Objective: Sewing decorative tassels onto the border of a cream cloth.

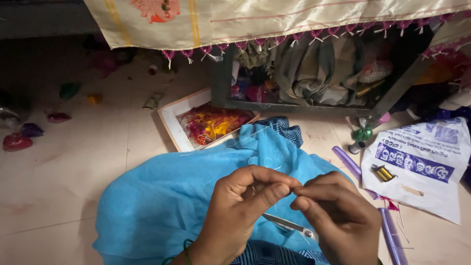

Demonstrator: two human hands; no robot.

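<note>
Two hands meet over the blue cloth (162,206): left hand (240,211) and right hand (338,216) pinch a thin thread (255,135), hardly visible, running toward 12 o'clock. Scissors (289,225) lie half hidden beneath, at 6 o'clock.

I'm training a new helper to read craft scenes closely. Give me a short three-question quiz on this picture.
1. True or false: the left hand and the right hand meet fingertip to fingertip above the blue cloth.
2. Which lies under the hands? A) scissors B) a hammer C) a spoon
3. What does the white tray on the floor hold?

Key:
1. True. They pinch something too fine to make out, perhaps a thread.
2. A. Its metal blades show between the wrists.
3. A tangle of red and yellow material.
</note>
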